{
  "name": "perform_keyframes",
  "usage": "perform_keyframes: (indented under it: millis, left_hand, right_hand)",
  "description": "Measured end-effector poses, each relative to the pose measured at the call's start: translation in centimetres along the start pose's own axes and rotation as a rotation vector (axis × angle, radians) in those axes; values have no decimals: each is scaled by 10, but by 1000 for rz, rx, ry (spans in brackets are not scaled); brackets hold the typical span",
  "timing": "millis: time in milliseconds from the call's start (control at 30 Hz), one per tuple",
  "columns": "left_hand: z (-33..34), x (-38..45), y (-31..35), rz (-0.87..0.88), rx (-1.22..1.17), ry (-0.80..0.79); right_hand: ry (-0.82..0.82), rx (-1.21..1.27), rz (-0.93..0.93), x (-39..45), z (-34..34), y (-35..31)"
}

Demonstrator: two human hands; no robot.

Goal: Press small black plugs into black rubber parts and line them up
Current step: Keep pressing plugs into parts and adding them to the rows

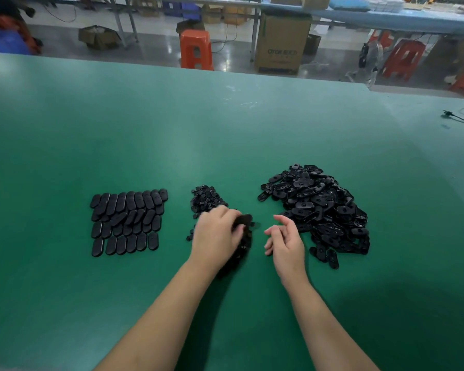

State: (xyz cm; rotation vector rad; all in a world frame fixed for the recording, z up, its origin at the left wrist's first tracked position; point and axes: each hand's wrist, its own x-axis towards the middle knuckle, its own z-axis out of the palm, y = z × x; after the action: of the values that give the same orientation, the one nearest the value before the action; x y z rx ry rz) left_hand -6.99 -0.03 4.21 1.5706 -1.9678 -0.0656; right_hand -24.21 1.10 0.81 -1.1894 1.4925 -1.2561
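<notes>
From the head view, the left hand (216,236) grips a black rubber part (243,220) just in front of the small pile of plugs (208,200) on the green worktop (225,129). The right hand (284,241) hovers beside it, fingers loosely curled and holding nothing, close to the big heap of rubber parts (322,210) on its right. Rows of lined-up parts (127,222) lie left of the left hand.

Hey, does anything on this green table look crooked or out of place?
Mostly tidy. In the lined-up parts on the left, a few pieces in the second row lie slanted across their neighbours instead of standing parallel. A few loose plugs have also strayed from the plug pile.
</notes>
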Motion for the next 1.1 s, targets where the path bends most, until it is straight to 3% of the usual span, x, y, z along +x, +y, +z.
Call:
perform_keyframes:
  millis: [233,433,633,800,933,1100]
  left_hand:
    - [-54,-27,-123,-636,100,212]
    - [-86,-54,-183,-914,180,257]
    - [-92,-51,-187,-947,186,215]
    - [-80,-36,-152,-700,21,281]
    - [-54,-21,-107,-499,-72,133]
    - [-20,-15,-74,-568,-47,-12]
  right_hand:
    - [-6,-77,7,-3,1,0]
    - [10,-89,19,-4,1,-1]
    - [9,-99,16,-5,1,-3]
    - [10,-110,16,-5,2,-2]
    - [5,-124,16,-5,2,-3]
    - [5,-131,17,-5,1,-2]
